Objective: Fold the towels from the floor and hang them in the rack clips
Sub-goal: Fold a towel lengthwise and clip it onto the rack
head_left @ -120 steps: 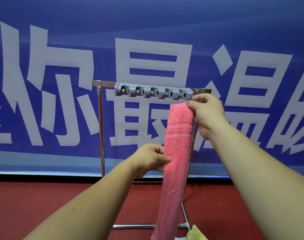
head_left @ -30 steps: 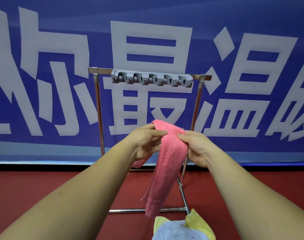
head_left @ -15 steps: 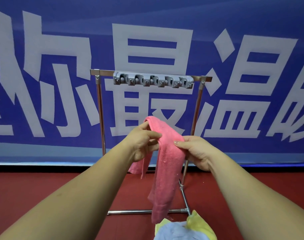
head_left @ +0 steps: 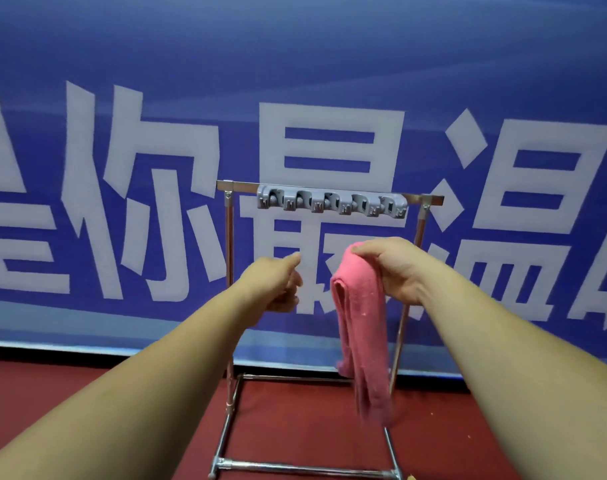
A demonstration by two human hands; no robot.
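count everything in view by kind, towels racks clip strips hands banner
pink towel: 1
metal rack: 1
grey clip strip: 1
hands: 2, the left hand holding nothing, the right hand holding the towel
blue banner: 1
total: 6

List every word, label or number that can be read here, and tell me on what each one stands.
"你": white, on the blue banner.
"最": same banner, behind the rack, its lower part partly hidden by the pink towel.
"温": same banner, right of the rack.
Characters cut by the left and right edges: not readable.
Grey clips: small marks, too blurred to read.
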